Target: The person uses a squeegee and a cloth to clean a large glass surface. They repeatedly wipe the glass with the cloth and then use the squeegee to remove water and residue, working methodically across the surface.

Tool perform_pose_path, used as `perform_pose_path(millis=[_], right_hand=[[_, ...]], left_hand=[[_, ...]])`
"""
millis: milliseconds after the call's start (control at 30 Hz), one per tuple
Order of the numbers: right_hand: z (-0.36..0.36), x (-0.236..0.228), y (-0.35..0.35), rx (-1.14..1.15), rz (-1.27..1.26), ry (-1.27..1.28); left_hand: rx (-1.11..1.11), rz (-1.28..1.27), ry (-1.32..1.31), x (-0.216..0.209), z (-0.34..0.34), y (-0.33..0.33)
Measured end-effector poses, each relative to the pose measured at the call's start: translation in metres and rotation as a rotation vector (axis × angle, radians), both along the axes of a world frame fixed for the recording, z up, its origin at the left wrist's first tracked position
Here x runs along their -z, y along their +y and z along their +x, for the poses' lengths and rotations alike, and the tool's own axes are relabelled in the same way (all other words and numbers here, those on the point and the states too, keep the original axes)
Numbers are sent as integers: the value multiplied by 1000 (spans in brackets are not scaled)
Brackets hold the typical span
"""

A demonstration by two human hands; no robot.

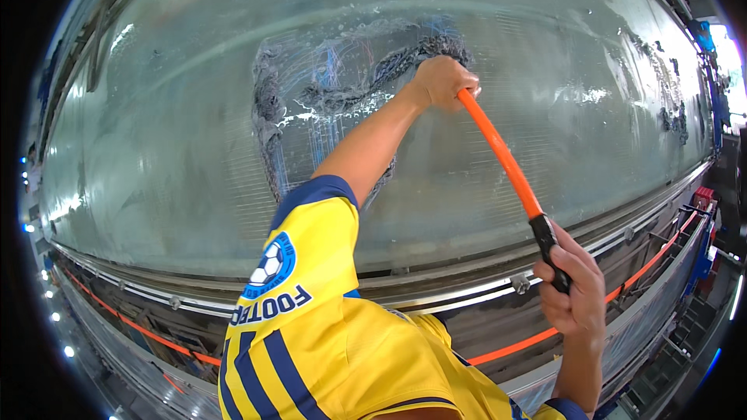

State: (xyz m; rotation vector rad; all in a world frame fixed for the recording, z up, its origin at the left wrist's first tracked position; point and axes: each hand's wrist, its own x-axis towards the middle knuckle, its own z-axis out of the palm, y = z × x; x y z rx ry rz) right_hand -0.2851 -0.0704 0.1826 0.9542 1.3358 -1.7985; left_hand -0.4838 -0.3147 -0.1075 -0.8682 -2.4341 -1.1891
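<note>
My left hand (445,82) reaches out over the wet surface, its fingers closed round the far end of an orange-shafted tool (502,155). The tool's head is hidden beneath that hand. Its black grip is wrapped by my right hand (574,280), nearer to my body on the right. The shaft slants between the two hands. Dark grey, wet clumpy matter (397,66) lies in ridges just beyond and left of my left hand. Around it is a smeared patch with bluish streaks.
The large greenish-grey glossy surface (179,155) fills most of the view. A metal rail (459,280) runs along its near edge, with an orange strip (513,346) below. More dark clumps (673,101) lie toward the right end. A red object (704,196) stands far right.
</note>
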Motion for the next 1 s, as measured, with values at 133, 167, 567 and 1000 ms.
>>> perform_pose_path(millis=[133, 167, 567, 1000], right_hand=[[59, -10, 27, -41, -39, -24], [82, -16, 41, -45, -64, -31], [220, -56, 58, -162, -32, -323], [77, -59, -24, -136, 184, -139]], left_hand=[[72, 79, 28, -2, 69, 23], [30, 31, 41, 2, 105, 33], [-59, -4, -169, -26, 351, 21], [6, 65, 33, -3, 154, 3]])
